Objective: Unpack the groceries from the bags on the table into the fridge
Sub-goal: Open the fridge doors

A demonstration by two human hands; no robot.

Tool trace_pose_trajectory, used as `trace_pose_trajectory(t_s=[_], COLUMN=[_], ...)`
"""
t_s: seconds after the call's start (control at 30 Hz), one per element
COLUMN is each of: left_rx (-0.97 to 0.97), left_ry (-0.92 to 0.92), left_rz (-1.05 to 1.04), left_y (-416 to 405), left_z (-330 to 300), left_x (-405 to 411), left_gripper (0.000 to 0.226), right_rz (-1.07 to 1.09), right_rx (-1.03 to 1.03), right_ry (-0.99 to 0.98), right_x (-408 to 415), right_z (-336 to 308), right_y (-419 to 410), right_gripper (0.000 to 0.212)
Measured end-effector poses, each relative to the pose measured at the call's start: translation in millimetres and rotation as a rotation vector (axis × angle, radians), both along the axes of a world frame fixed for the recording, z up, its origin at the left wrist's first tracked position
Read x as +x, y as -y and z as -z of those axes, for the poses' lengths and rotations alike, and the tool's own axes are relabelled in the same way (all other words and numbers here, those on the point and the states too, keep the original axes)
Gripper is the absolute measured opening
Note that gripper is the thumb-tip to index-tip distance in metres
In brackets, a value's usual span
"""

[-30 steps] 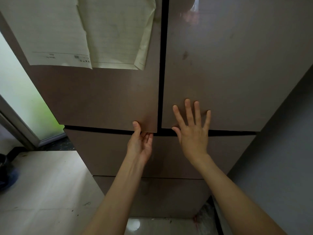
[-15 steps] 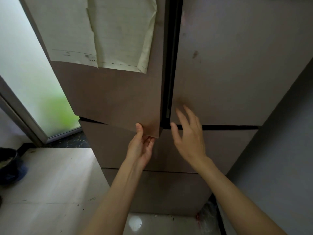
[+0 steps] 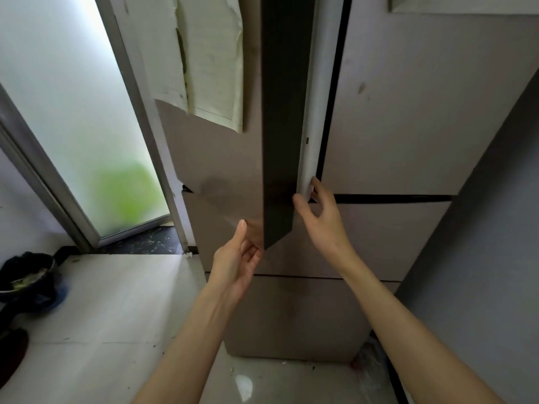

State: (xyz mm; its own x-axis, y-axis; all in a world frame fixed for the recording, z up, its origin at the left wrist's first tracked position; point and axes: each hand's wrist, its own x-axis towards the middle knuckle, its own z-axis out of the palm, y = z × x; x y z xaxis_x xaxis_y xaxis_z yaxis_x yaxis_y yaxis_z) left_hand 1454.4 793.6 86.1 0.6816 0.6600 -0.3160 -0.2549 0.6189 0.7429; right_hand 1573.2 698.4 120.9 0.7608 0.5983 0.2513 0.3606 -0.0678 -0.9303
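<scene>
Nothing of the fridge (image 3: pixel 408 112) interior can be seen past the left door (image 3: pixel 221 170), swung partly open. Two hands are counted: the left hand (image 3: pixel 237 265) grips that door's bottom corner, the right hand (image 3: pixel 319 212) is curled round its white inner edge. Two papers (image 3: pixel 204 53) are cut off above. No groceries are visible.
</scene>
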Motion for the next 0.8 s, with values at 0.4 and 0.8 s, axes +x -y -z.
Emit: trace_pose_trajectory(t_s=[0.4,0.8], left_rx=[0.107,0.857], left_ry=[0.039,-0.454], left_rz=[-0.139,-0.628], left_y=[-23,-21], left_z=[-18,-32], left_x=[-118,-168], left_gripper=[0.042,0.047], right_rz=[0.063,-0.163], right_rx=[0.021,-0.148], right_ry=[0.127,0.927], right_x=[-104,-143], right_z=[-9,-3], right_y=[5,-43], right_gripper=[0.054,0.050])
